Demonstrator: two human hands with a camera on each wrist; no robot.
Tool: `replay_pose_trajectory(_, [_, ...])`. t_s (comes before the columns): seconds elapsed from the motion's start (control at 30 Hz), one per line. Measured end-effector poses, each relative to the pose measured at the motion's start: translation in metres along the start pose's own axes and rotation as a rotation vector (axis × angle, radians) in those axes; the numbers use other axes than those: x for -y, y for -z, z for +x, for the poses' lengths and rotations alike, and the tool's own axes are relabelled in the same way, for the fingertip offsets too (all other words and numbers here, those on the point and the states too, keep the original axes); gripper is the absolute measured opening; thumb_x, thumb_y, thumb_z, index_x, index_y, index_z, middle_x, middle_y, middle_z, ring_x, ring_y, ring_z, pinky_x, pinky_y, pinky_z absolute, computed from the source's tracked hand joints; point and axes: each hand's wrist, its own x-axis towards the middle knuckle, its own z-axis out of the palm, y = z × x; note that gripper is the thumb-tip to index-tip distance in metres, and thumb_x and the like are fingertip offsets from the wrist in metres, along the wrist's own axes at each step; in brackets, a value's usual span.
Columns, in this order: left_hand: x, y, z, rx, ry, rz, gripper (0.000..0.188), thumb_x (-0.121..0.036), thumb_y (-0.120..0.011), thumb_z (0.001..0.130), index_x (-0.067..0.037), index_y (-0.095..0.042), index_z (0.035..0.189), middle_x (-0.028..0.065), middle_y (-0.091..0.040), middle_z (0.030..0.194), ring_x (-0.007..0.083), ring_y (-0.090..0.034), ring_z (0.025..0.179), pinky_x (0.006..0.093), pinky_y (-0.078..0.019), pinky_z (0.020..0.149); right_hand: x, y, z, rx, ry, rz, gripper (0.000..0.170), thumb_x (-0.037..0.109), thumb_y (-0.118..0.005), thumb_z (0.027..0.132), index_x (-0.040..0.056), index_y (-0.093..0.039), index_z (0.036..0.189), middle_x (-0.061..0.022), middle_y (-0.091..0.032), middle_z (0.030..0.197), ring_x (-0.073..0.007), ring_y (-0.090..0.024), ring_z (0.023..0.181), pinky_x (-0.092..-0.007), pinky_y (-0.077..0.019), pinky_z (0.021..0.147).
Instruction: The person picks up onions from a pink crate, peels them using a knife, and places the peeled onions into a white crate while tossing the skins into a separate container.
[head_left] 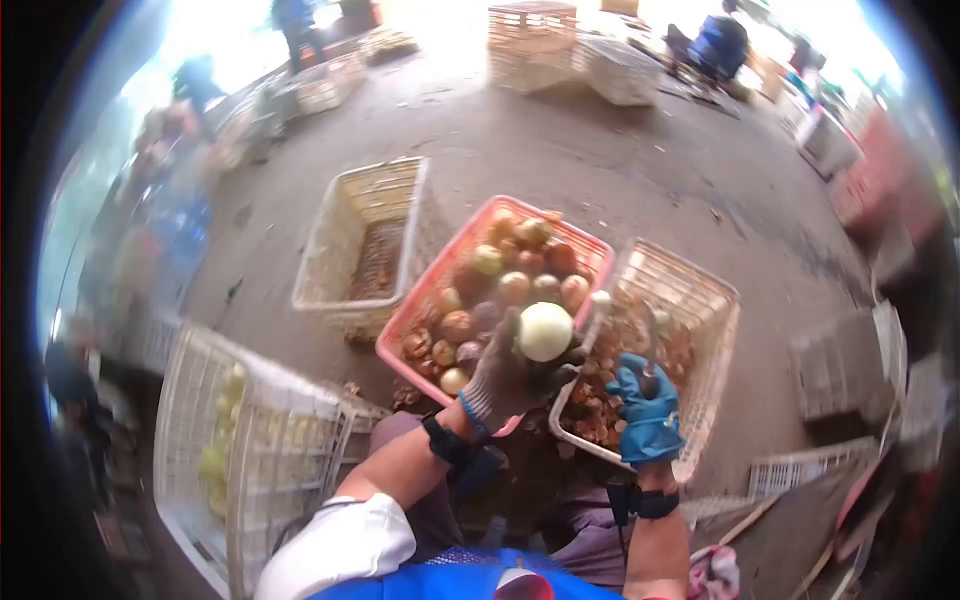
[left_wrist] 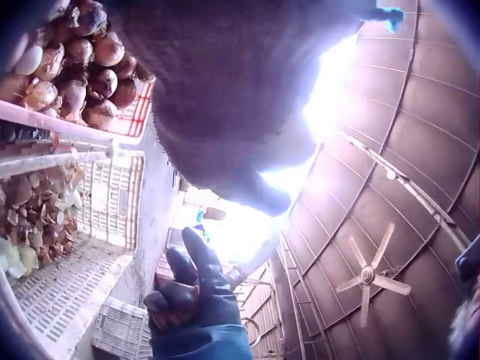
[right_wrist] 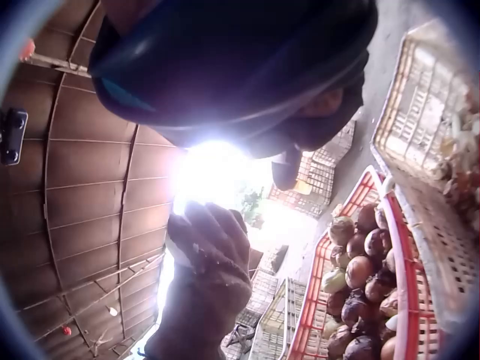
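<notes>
"Blue garment point(head_left: 470, 580), worn by the person, at the lower edge of the head view; beside it, one white sleeve point(head_left: 345, 550). Shall we enter the left grip point(head_left: 497, 378) next?"

"Entered: one, in a soiled glove with a pale cuff, fingers and thumb bent round a pale onion point(head_left: 546, 332), bare of brown skin. We place that onion, raised in the glove, in front of the near right part of the pink crate point(head_left: 436, 275)."

"And the right grip point(head_left: 645, 412)?"

"One, in a blue glove, fingers curled about the handle of a slim tool point(head_left: 649, 382). Its exact type we cannot tell. We see it over the near end of the white crate point(head_left: 712, 345)."

"Contents of the crates, as we find them?"

"Pink crate: brown and reddish onions point(head_left: 514, 289), many, heaped. White crate, just beside it on the right: loose onion skins point(head_left: 598, 425). Beige crate point(head_left: 330, 240), on the left: brown scraps at the bottom. Tall crate point(head_left: 290, 480), lower left: pale round items seen through its slats."

"Surroundings?"

"Grey floor point(head_left: 460, 130); stacked crates point(head_left: 532, 40) farther off; and, in our left wrist view, one ceiling fan point(left_wrist: 367, 275) beneath a ribbed roof point(left_wrist: 442, 127)."
</notes>
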Motion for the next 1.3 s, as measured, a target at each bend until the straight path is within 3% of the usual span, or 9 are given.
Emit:
replay_pose_trajectory(0.1, [-0.010,-0.023,0.004,0.134,-0.156,-0.019,0.068,-0.067,-0.053,0.101,-0.008,-0.061,0.134,0.0138,-0.073,0.119,0.0303,-0.073,0.097,0.0457,-0.0612,0.088,-0.026,0.007,0.021,0.002,0.113,0.072,0.032,0.019,-0.066,0.104,0.0028,-0.068,0.131,-0.0042,-0.071,0.103,-0.0112,-0.068,0.084,-0.0267,-0.0546,0.072])
replay_pose_trajectory(0.4, [-0.047,-0.056,-0.198,-0.484,-1.013,0.046,0.038,-0.036,-0.063,0.103,-0.004,-0.059,0.124,0.0170,-0.069,0.110,0.0348,-0.072,0.089,0.0470,-0.0655,0.073,-0.016,-0.018,0.012,0.054,0.051,-0.200,0.027,0.027,-0.063,0.107,0.0117,-0.071,0.129,-0.0022,-0.074,0.092,-0.0078,-0.057,0.066,-0.0239,-0.0414,0.056])
replay_pose_trajectory(0.53, [-0.069,-0.045,-0.279,-0.260,-1.407,-0.290,0.043,-0.043,-0.063,0.101,-0.003,-0.064,0.118,0.0161,-0.070,0.114,0.0314,-0.069,0.098,0.0484,-0.0630,0.086,-0.025,-0.018,0.011,0.107,0.221,-0.269,0.030,0.026,-0.059,0.108,0.0095,-0.070,0.131,-0.0035,-0.075,0.095,-0.0119,-0.060,0.070,-0.0271,-0.0441,0.058])
replay_pose_trajectory(0.63, [-0.066,-0.060,-0.319,0.135,-1.334,-0.002,0.070,-0.054,-0.061,0.102,0.010,-0.061,0.130,0.0225,-0.073,0.122,0.0321,-0.073,0.113,0.0438,-0.0631,0.098,-0.033,-0.009,0.013,0.076,0.221,-0.166,0.028,0.026,-0.062,0.107,0.0086,-0.072,0.127,-0.0028,-0.075,0.096,-0.0104,-0.064,0.071,-0.0253,-0.0451,0.058])
replay_pose_trajectory(0.8, [-0.106,-0.025,-0.254,-0.177,-1.163,0.250,0.033,-0.034,-0.062,0.106,-0.005,-0.073,0.116,0.0118,-0.079,0.108,0.0276,-0.076,0.101,0.0434,-0.0658,0.085,-0.018,-0.009,0.015,-0.002,0.098,-0.013,0.023,0.024,-0.072,0.102,0.0120,-0.074,0.122,-0.0003,-0.074,0.087,-0.0023,-0.054,0.059,-0.0189,-0.0385,0.051])
replay_pose_trajectory(0.93, [-0.104,-0.005,-0.136,-0.644,-0.948,0.576,0.015,-0.016,-0.064,0.105,-0.006,-0.067,0.114,0.0092,-0.074,0.102,0.0274,-0.074,0.092,0.0418,-0.0644,0.079,-0.011,-0.003,0.013,-0.004,0.030,-0.051,0.026,0.023,-0.070,0.104,0.0087,-0.072,0.125,-0.0004,-0.073,0.100,-0.0081,-0.069,0.081,-0.0215,-0.0451,0.059])
replay_pose_trajectory(1.1, [-0.121,0.103,-0.039,-0.983,-0.501,1.656,0.036,-0.015,-0.077,0.094,0.000,-0.068,0.125,0.0111,-0.076,0.112,0.0213,-0.073,0.097,0.0340,-0.0596,0.086,-0.020,0.001,0.017,-0.081,0.046,-0.073,0.029,0.022,-0.069,0.104,0.0069,-0.070,0.129,0.0005,-0.072,0.098,-0.0082,-0.069,0.081,-0.0211,-0.0452,0.058])
replay_pose_trajectory(1.2, [-0.131,0.131,-0.015,-1.107,-0.276,2.041,0.044,-0.035,-0.073,0.091,-0.014,-0.068,0.130,0.0236,-0.072,0.119,0.0425,-0.069,0.113,0.0488,-0.0546,0.099,-0.011,-0.001,0.009,-0.101,-0.027,-0.119,0.032,0.024,-0.068,0.105,0.0060,-0.069,0.131,-0.0002,-0.073,0.095,-0.0080,-0.068,0.082,-0.0216,-0.0465,0.061])
replay_pose_trajectory(1.3, [-0.141,0.158,0.011,-1.139,-0.235,2.295,0.044,-0.030,-0.072,0.089,-0.016,-0.066,0.130,0.0210,-0.070,0.124,0.0404,-0.068,0.115,0.0492,-0.0542,0.099,-0.029,0.004,0.012,-0.134,-0.020,-0.136,0.032,0.026,-0.069,0.104,0.0082,-0.070,0.131,-0.0006,-0.074,0.109,-0.0069,-0.070,0.082,-0.0197,-0.0444,0.059])
